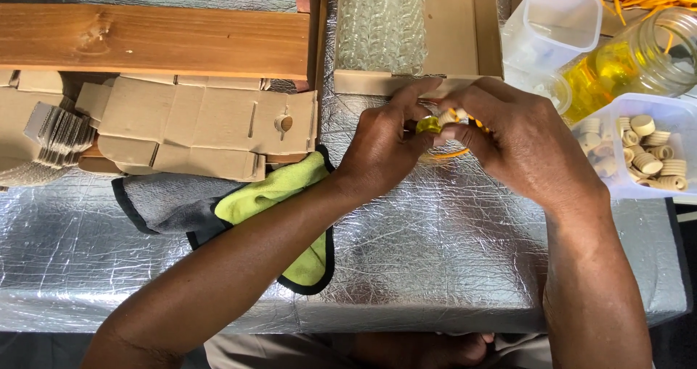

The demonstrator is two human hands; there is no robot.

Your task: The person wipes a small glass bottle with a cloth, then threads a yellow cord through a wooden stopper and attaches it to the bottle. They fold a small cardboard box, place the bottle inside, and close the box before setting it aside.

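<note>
My left hand [381,145] and my right hand [519,144] meet over the silver foil-covered table [435,253]. Together they pinch a small yellow-green piece [429,125] with pale wooden beads [451,114] on an orange cord [451,153]. Most of that small piece is hidden by my fingers. A clear tub of ridged wooden beads [646,155] stands just right of my right hand.
A flat cardboard box with bubble wrap [406,28] lies behind my hands. Flattened cardboard [196,133] and a wooden plank [152,39] sit at the left. A yellow-green and grey cloth [276,195] lies under my left forearm. An empty clear tub [552,24] and a glass jar with yellow contents [632,60] stand at the far right.
</note>
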